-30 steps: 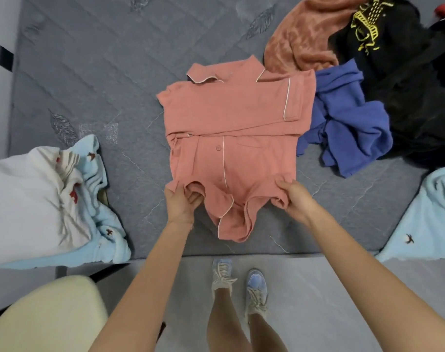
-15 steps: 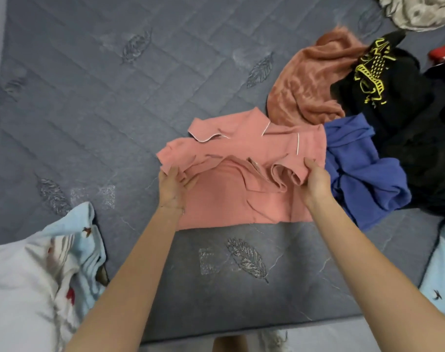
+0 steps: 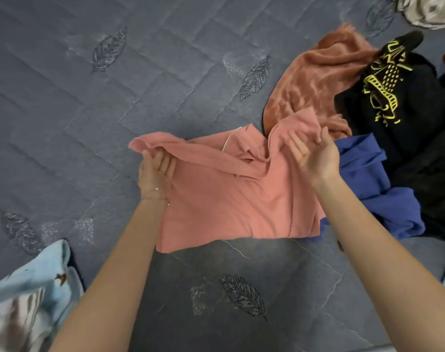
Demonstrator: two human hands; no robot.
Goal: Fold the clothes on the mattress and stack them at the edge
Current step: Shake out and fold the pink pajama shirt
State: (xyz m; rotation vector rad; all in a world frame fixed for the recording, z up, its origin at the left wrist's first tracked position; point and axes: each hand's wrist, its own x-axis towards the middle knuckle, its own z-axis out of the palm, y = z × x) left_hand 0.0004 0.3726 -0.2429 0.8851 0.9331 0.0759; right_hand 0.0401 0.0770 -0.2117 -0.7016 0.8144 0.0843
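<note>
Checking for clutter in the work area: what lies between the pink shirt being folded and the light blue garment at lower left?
In the head view, only bare grey mattress separates the pink shirt from the light blue garment; the left forearm crosses above it.

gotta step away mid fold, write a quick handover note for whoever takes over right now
Left hand: gripping the left side of the pink shirt, fingers curled in the fabric.
Right hand: open, palm up under the shirt's right side, no firm pinch visible.
The shirt is partly folded on the mattress, its top edge lifted.
Unfolded to the right: rust towel, blue garment, black garment.
Light blue fabric lies at the near left edge.
Left: finish the shirt, stack it, fold the others.
</note>
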